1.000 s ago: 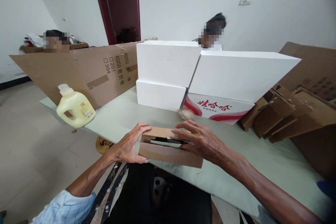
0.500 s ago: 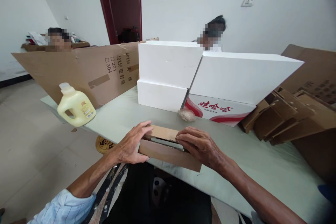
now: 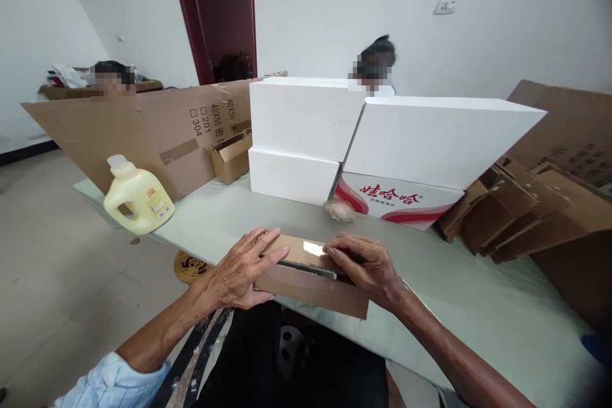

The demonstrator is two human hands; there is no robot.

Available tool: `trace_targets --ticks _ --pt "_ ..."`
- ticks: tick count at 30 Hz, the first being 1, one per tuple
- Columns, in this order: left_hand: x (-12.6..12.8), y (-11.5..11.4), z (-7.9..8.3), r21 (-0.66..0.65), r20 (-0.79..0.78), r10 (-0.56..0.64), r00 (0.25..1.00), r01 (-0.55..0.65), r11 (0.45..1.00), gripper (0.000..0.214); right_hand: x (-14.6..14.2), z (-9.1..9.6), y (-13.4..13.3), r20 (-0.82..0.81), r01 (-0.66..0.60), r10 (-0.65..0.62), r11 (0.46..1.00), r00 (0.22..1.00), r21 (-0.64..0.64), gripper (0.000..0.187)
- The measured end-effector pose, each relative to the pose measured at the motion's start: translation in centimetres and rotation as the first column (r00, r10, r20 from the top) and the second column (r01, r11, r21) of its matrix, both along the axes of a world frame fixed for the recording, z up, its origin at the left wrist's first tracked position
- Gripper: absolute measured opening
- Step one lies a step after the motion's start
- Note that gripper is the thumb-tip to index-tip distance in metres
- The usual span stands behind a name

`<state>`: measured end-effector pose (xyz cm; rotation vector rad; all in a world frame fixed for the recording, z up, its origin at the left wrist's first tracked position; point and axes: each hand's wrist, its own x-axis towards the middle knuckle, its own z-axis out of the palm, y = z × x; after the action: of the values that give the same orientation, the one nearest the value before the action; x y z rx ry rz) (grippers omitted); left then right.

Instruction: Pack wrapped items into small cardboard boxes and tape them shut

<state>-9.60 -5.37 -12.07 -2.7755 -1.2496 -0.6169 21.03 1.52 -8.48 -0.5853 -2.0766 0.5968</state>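
Observation:
A small brown cardboard box (image 3: 310,287) lies at the near edge of the pale green table (image 3: 478,293). My left hand (image 3: 236,271) holds its left end, with the fingers lying over the top flap. My right hand (image 3: 366,261) presses down on the right part of the top, fingers curled over the flap edge. A dark slit shows between the top flaps, and a shiny strip of tape (image 3: 313,247) sits on the top.
White foam boxes (image 3: 306,118) and a red-printed carton (image 3: 396,197) stand behind. A cream detergent bottle (image 3: 136,194) is at left, a small open carton (image 3: 232,154) by a leaning cardboard sheet (image 3: 143,134), folded cartons (image 3: 516,210) at right. Two people sit beyond.
The flaps have been pressed closer together. My left fingers have moved up onto the top flap. A small open carton has appeared beside the foam boxes.

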Motion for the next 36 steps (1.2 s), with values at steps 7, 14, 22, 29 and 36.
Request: trace_targets --ticks 7,14,22,29,36 --pt "0.2 -0.1 0.5 0.006 0.019 -0.024 1.000 0.024 1.000 0.099 0.4 0.0 0.2 -0.106 0.093 -0.142 0.922 0.984 -0.376 0.035" --pt "0.0 0.1 0.4 0.008 0.036 -0.018 0.999 0.018 1.000 0.096 1.2 0.4 0.6 -0.288 0.014 -0.227 0.807 0.930 -0.591 0.043" --pt "-1.7 0.1 0.5 -0.008 0.078 0.009 0.997 -0.008 1.000 0.094 5.4 -1.1 2.8 -0.385 0.165 -0.447 0.798 0.808 -0.580 0.045" --pt "-2.4 0.3 0.1 -0.032 0.117 0.015 0.993 -0.011 0.999 0.092 10.2 -5.8 7.1 -0.257 0.567 -0.660 0.744 0.705 -0.355 0.048" --pt "-1.7 1.1 -0.7 -0.078 0.113 0.012 0.993 -0.003 0.997 0.090 11.0 -9.6 11.9 -0.071 0.724 -0.737 0.674 0.672 -0.149 0.040"
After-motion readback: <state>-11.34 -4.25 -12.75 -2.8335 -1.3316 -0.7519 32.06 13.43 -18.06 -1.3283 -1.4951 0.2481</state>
